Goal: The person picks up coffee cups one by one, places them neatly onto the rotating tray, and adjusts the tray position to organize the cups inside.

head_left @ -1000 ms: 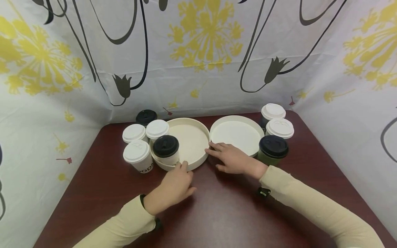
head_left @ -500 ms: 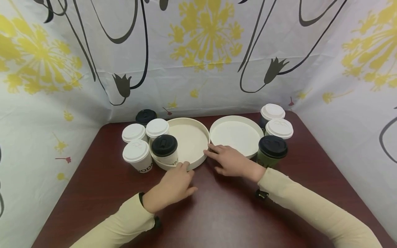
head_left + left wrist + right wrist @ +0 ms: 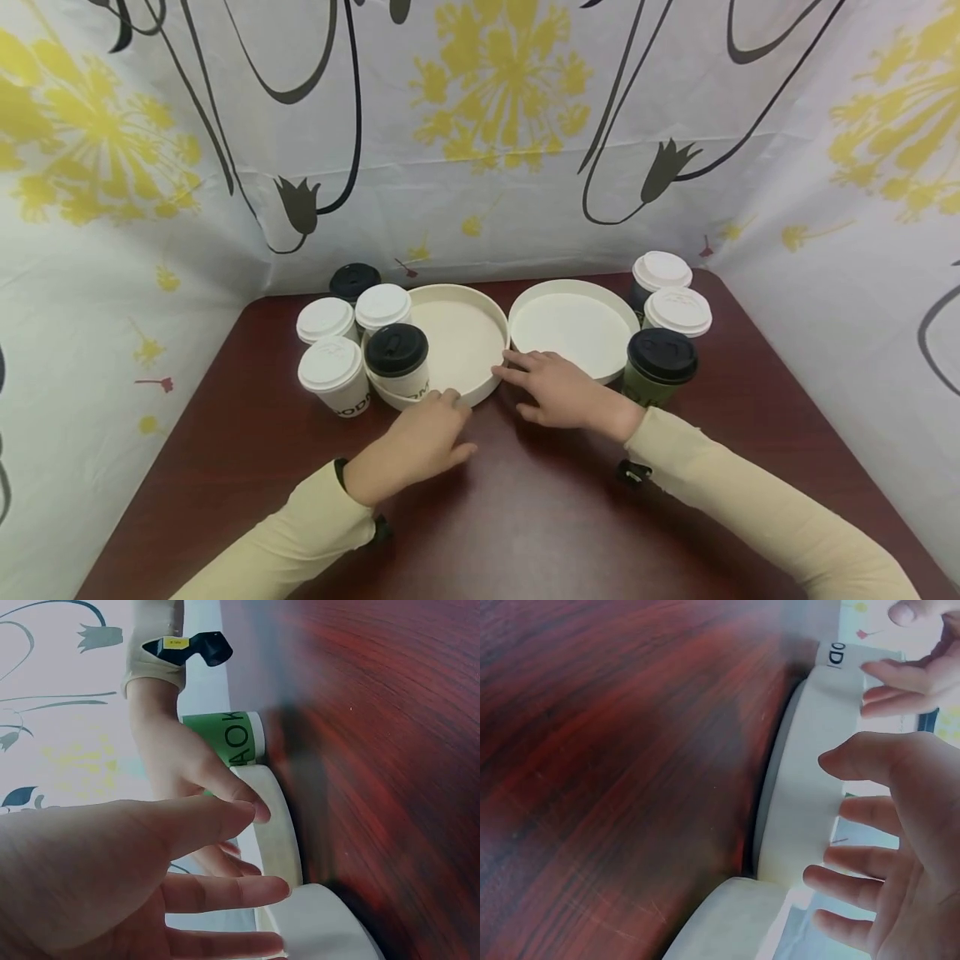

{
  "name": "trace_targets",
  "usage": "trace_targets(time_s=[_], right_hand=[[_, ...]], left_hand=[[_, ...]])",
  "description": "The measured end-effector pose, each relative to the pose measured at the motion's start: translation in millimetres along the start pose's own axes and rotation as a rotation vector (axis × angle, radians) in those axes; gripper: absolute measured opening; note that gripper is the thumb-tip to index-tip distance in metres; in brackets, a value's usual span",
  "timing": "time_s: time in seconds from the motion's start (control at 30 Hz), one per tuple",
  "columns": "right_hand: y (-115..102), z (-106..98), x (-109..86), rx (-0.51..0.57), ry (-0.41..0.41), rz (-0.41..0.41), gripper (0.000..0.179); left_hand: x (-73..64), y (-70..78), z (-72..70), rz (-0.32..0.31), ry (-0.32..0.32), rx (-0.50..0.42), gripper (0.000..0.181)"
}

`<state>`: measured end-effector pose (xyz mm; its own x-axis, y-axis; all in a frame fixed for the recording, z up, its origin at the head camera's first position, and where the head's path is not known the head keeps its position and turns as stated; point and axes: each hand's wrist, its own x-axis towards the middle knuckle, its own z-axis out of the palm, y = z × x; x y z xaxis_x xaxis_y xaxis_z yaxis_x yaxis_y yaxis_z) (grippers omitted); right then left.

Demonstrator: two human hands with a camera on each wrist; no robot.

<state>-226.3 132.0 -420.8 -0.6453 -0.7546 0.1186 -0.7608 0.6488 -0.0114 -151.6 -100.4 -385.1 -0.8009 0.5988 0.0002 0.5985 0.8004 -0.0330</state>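
Zero held: fingers loosely straight on left hand point(image 3: 412, 446) and right hand point(image 3: 562, 390) — left at the near rim of the left tray point(image 3: 467, 337), right where it meets the right tray point(image 3: 573, 329). Black-lidded cup point(image 3: 399, 360) inside left tray; green cup point(image 3: 658, 367) beside right — all on table point(image 3: 540, 517).

The surface point(image 3: 540, 517) is dark red-brown, with a streaky wood grain, a soft sheen and a few pale scratches seen from the right wrist. Towards its far edge lie a cream round tray point(image 3: 468, 337) and, right beside it, a white round tray point(image 3: 573, 329). Left of the cream one stand a front white-lidded paper cup point(image 3: 331, 372), a second white-lidded paper cup point(image 3: 326, 321) and, farther back, a black-lidded cup point(image 3: 355, 282), its base hidden. On the right stand a green black-lidded cup point(image 3: 660, 362), a white-lidded cup point(image 3: 677, 312) and a dark white-lidded cup point(image 3: 662, 272), all upright.
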Motion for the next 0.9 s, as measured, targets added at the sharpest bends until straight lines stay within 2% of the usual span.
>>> trace_targets(time_s=[0.13,0.4,0.77,0.9], right_hand=[[4.1,-2.3,1.6,0.020,-0.022,0.014,0.060],[9.7,-2.2,2.0,0.008,-0.012,0.011,0.059],[14.0,-2.6,3.5,0.036,-0.012,0.008,0.058],[11.6,-1.8,3.7,0.029,-0.008,-0.002,0.058]], left_hand=[[0.0,-1.8,-1.1,-0.002,-0.003,-0.026,0.036],[-3.0,-6.8,-2.2,0.006,0.010,-0.068,0.030],[-8.0,-11.6,-0.6,0.019,0.023,-0.081,0.030],[-8.4,-11.1,-1.0,-0.006,0.018,-0.075,0.029]])
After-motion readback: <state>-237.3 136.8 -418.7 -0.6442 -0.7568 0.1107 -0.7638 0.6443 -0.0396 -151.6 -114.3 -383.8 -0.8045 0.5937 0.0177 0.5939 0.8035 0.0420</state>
